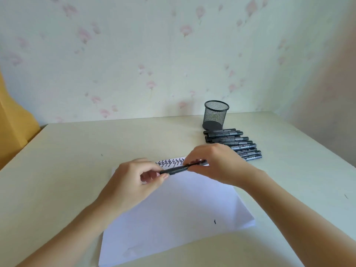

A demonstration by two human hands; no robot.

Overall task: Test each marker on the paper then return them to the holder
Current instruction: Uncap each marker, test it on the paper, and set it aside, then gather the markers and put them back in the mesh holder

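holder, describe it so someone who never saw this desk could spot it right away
Start at the pale desk and look to its far edge by the flowered wall. Right of centre, just behind a row of black markers lying flat, stands the holder. It is a dark mesh cup, the only upright thing on the desk.

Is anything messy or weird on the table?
A little. The markers lie in a row on the table beside the holder, not in it. One tiny black mark sits alone low on the paper, far from the zigzags along the top edge.
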